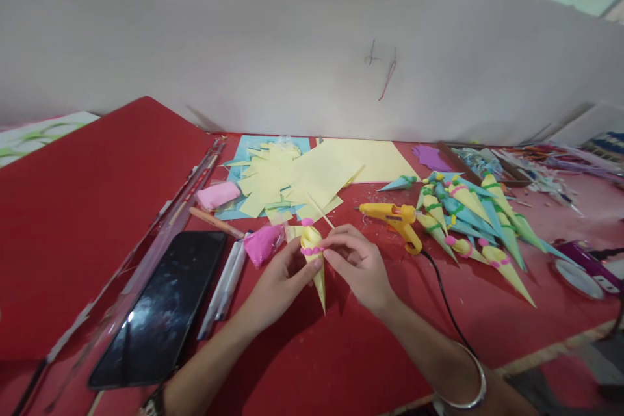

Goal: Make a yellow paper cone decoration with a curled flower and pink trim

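Note:
A pale yellow paper cone (pixel 319 279) with a pink band of clay round its upper part and a pink blob on top points downward between my hands. My left hand (pixel 280 279) holds it from the left, its thumb pressed on the cone's front. My right hand (pixel 358 263) is closed, thumb and forefinger pinched at the right end of the pink band; whether a bit of clay is between them is hidden. Just left of the cone lies a pink clay packet (pixel 263 244). A thin pale stick (pixel 320 210) lies behind my right fingers.
A yellow glue gun (pixel 397 218) with a black cord lies right of my hands, near a pile of decorated paper cones (pixel 463 208). Cut yellow paper (pixel 268 175) lies behind. On the left are a black phone (pixel 160 312), markers (pixel 224 279) and a red board (pixel 97 208).

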The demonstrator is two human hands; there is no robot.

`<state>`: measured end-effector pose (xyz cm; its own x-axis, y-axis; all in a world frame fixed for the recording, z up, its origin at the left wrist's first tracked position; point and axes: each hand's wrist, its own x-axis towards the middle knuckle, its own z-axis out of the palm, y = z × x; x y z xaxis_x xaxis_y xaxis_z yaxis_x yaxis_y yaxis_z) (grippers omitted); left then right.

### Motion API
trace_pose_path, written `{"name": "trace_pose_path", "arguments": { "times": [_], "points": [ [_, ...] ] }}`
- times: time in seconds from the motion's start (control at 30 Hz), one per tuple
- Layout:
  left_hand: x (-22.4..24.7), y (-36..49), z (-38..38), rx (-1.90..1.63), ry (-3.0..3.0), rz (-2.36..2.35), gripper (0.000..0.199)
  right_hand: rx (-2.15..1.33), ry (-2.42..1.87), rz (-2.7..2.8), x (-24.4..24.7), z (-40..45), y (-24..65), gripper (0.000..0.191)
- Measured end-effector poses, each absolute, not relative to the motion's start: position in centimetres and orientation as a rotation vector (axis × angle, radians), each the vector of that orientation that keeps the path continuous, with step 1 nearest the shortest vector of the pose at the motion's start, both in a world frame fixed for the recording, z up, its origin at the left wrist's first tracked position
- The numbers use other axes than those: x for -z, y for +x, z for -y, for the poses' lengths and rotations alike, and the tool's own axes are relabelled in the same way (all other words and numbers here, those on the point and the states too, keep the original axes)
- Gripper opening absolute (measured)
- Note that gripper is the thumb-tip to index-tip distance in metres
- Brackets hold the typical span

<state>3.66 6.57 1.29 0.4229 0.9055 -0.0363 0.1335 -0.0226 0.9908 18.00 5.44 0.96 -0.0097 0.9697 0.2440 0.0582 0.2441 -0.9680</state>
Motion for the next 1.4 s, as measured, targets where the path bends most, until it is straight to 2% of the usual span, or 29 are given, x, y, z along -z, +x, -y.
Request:
{"name": "trace_pose_path", "arguments": {
  "times": [0.23,0.57,1.4],
  "points": [
    [-0.93,3.49,-6.48,-0.787,1.509,-0.962,0.031,-1.059,-1.021,1.301,-0.72,-5.62,17.98,0.007],
    [-0.79,3.41,-6.51,-0.789,1.580,-0.941,0.036,-1.251,-0.992,1.164,-0.44,-5.70,17.88,0.023],
    [-0.69,3.03,-6.31,-0.739,1.544,-0.874,0.032,-1.341,-0.972,1.235,-0.36,-5.59,17.95,0.020]
  ]
}}
